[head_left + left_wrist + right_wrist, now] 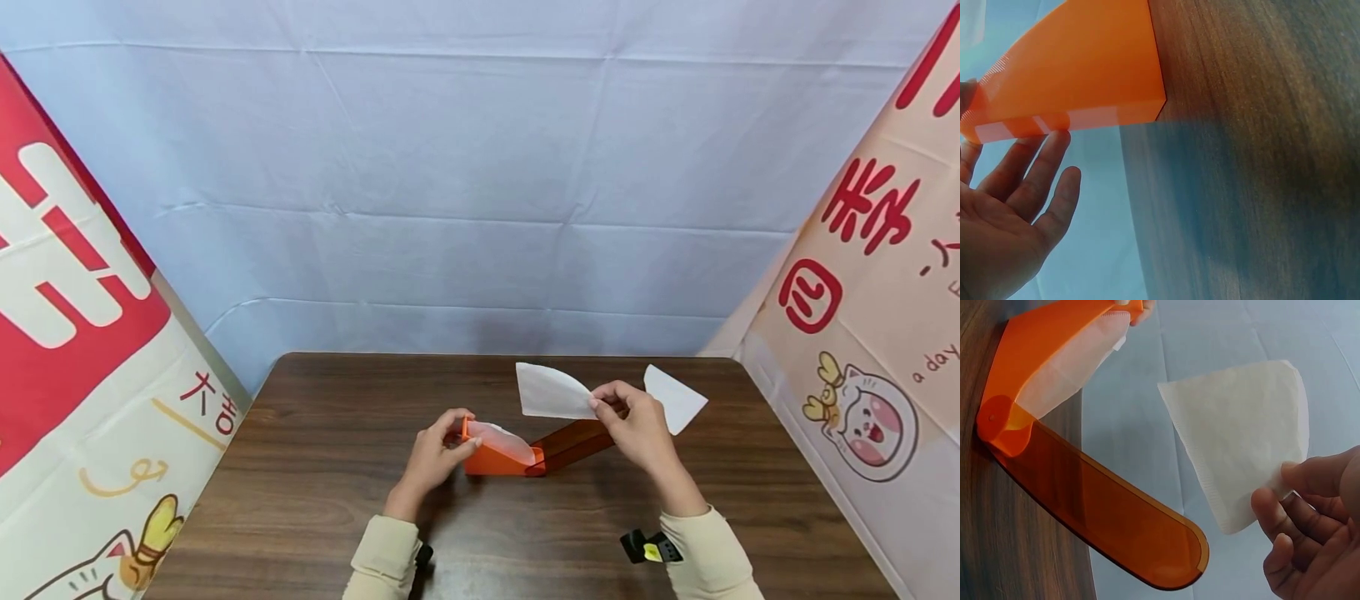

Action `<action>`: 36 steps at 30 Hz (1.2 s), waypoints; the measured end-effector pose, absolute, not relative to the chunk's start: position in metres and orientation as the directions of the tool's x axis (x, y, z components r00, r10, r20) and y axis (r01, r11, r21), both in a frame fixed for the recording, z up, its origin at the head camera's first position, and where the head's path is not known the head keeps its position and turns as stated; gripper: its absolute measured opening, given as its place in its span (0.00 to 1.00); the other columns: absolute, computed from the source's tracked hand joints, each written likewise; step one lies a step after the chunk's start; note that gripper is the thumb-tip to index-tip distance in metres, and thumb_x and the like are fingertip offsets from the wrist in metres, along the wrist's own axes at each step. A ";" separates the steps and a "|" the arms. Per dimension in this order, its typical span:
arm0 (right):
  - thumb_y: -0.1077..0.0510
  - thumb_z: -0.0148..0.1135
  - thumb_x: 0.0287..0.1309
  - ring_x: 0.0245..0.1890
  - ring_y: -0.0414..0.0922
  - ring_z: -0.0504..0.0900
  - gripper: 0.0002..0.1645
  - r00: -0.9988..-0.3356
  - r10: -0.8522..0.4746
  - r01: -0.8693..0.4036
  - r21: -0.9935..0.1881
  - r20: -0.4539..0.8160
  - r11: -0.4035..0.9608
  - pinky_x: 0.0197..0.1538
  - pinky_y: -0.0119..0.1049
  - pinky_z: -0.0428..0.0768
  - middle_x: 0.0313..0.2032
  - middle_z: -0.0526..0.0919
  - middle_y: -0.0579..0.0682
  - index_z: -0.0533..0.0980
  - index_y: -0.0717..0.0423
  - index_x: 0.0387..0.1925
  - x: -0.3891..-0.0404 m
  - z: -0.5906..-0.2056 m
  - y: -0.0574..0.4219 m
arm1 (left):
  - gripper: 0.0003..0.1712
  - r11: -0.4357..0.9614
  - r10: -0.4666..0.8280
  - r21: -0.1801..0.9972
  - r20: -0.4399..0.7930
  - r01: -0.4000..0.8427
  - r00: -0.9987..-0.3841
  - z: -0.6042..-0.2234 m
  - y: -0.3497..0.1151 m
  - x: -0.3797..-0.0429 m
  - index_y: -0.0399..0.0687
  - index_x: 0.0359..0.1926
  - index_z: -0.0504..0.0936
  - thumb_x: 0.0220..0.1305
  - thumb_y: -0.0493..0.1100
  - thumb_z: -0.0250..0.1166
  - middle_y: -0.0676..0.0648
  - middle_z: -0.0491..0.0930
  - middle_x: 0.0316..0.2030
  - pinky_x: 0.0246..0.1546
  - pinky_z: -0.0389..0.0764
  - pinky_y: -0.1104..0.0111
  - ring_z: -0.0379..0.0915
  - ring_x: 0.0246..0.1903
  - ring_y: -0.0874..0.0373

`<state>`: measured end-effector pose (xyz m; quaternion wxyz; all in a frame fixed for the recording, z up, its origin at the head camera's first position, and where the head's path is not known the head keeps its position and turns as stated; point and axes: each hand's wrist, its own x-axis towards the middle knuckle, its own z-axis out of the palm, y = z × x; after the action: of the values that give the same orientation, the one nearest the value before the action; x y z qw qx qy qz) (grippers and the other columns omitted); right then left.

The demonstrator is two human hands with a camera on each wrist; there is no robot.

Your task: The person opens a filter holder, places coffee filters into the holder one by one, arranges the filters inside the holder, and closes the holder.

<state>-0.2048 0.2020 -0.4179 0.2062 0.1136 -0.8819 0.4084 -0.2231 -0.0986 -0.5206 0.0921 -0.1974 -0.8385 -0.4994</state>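
An orange filter holder [501, 461] stands on the wooden table with white paper coffee filters [1075, 365] inside it. Its translucent amber lid [1104, 506] is hinged at the low end and swung out to the right. My left hand [433, 450] grips the holder's tall end, thumb on one side and fingertips [1057, 144] along the other. Over the lid, my right hand [636, 421] pinches one paper coffee filter [1241, 431] by its edge between thumb and fingers. That filter hangs clear of the holder, its wide side pointing left in the head view.
Another white coffee filter [677, 402] lies at the table's right rear, just past my right hand. The brown table [337, 467] ends at a pale cloth backdrop [450, 208]. Printed cloths hang at the left [90, 333] and right [862, 333].
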 end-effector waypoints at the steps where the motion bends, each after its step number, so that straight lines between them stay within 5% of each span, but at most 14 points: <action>1: 0.66 0.66 0.52 0.22 0.40 0.72 0.03 -0.891 -0.037 -0.370 -0.676 0.453 0.638 0.24 0.31 0.71 0.24 0.78 0.45 0.79 0.59 0.29 -0.205 -0.418 0.201 | 0.22 0.427 0.237 0.798 0.354 0.425 -0.905 -0.520 -0.099 -0.223 0.46 0.50 0.76 0.55 0.46 0.69 0.56 0.79 0.32 0.31 0.78 0.67 0.76 0.29 0.61; 36: 0.65 0.65 0.54 0.24 0.41 0.73 0.02 -0.922 -0.138 -0.361 -0.672 0.362 0.647 0.27 0.35 0.73 0.25 0.79 0.45 0.78 0.58 0.30 -0.207 -0.433 0.177 | 0.20 0.439 0.235 0.800 0.337 0.408 -0.912 -0.520 -0.099 -0.222 0.54 0.50 0.75 0.56 0.48 0.68 0.56 0.80 0.34 0.33 0.79 0.66 0.77 0.30 0.62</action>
<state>-0.2066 0.1766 -0.4328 0.1405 0.1389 -0.8966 0.3964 -0.2223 -0.0990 -0.5195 0.0878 -0.1906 -0.8437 -0.4941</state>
